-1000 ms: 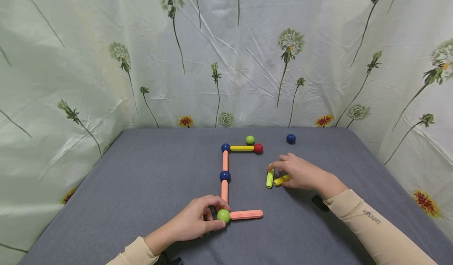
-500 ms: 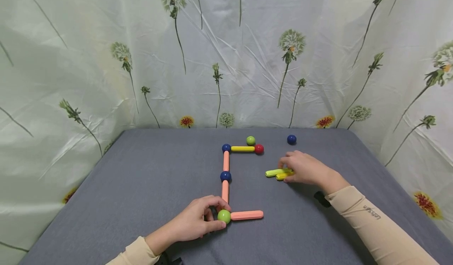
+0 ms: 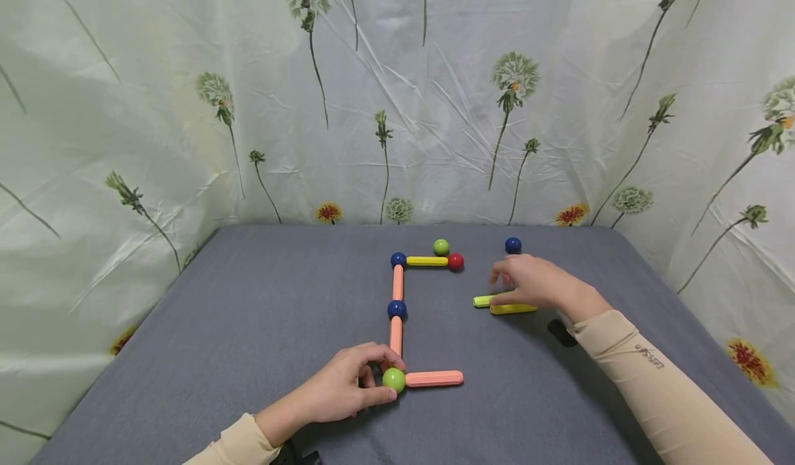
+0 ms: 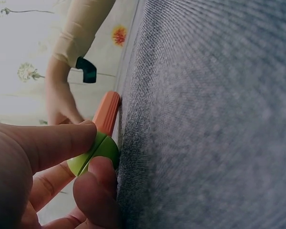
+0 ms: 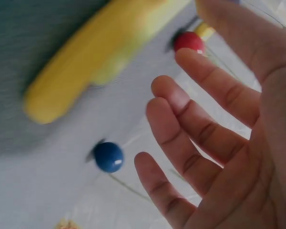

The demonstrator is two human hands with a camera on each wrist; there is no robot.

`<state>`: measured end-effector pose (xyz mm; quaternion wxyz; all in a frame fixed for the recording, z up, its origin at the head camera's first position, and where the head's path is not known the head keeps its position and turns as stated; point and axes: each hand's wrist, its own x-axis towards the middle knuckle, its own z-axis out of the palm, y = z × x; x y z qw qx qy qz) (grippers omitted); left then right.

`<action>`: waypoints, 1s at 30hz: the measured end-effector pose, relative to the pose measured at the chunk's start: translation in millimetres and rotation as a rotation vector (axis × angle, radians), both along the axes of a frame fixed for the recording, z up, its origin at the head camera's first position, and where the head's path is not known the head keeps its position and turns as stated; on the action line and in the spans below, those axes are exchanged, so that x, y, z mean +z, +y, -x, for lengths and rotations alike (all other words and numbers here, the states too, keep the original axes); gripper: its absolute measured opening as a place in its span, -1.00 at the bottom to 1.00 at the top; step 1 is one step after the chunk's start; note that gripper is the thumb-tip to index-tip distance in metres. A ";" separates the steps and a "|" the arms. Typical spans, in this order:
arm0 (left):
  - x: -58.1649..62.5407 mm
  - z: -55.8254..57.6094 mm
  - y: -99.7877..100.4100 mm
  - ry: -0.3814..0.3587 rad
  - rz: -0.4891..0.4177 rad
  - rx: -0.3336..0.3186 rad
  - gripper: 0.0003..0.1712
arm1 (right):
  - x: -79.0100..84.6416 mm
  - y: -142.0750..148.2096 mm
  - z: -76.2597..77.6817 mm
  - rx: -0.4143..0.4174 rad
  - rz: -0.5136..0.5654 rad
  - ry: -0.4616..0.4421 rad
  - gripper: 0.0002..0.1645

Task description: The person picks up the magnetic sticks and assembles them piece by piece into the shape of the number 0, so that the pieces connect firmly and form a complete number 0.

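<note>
My left hand (image 3: pixel 344 386) pinches a green ball (image 3: pixel 394 381) between thumb and fingers; the left wrist view shows a seam around that ball (image 4: pixel 93 150). A salmon rod (image 3: pixel 435 379) extends right from it. Another salmon rod (image 3: pixel 396 334) runs from near the ball up to a blue ball (image 3: pixel 397 309). On the right, my right hand (image 3: pixel 540 282) is over a yellow rod (image 3: pixel 514 309) and a lime-green rod (image 3: pixel 482 301), which lie side by side. Its fingers are loosely bent and apart in the right wrist view, the thumb close to the yellow rod (image 5: pixel 71 81).
The chain goes on through a salmon rod (image 3: pixel 398 283), a blue ball (image 3: pixel 398 260) and a yellow rod (image 3: pixel 427 261) to a red ball (image 3: pixel 455 262). A loose green ball (image 3: pixel 441 247) sits behind. Another blue ball (image 3: pixel 513 245) lies near the grey table's (image 3: pixel 279 299) back edge.
The lime-green and yellow rods have turned from angled apart to lying nearly parallel, and shifted slightly right. My right hand's fingers have loosened from them. The left hand stays on the green ball.
</note>
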<state>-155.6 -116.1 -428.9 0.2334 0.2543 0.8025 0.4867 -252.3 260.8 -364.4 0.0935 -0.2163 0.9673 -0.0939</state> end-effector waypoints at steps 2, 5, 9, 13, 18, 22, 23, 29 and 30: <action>-0.5 0.0 -0.9 0.004 -0.007 -0.004 -0.69 | 4.5 -6.3 6.9 -0.002 0.010 -0.006 -0.58; -0.4 -0.5 -1.9 0.012 -0.017 -0.011 -0.70 | 8.0 -15.8 18.7 0.009 0.034 -0.007 -0.61; -0.4 -0.5 -2.4 0.021 -0.027 -0.018 -0.71 | 9.1 -27.7 38.6 0.031 0.058 -0.007 -0.60; -0.7 -0.6 -2.7 0.018 -0.026 -0.019 -0.72 | 10.5 -38.4 58.1 0.032 0.079 -0.003 -0.61; -0.4 -0.3 -2.4 0.012 -0.022 -0.016 -0.72 | 12.4 -53.2 75.2 0.004 0.117 0.002 -0.55; -0.4 0.1 -2.0 0.009 -0.029 -0.016 -0.72 | 10.1 -64.1 85.2 -0.005 0.121 -0.003 -0.50; -0.6 0.1 -2.0 0.009 -0.031 -0.017 -0.72 | 8.9 -66.4 87.3 -0.006 0.119 -0.005 -0.49; -1.9 0.7 -3.0 -0.001 -0.032 -0.016 -0.71 | -0.6 -75.3 96.6 -0.003 0.085 -0.013 -0.49; -2.0 0.9 -3.3 0.000 -0.031 -0.015 -0.71 | -2.0 -76.4 97.5 -0.002 0.081 -0.013 -0.50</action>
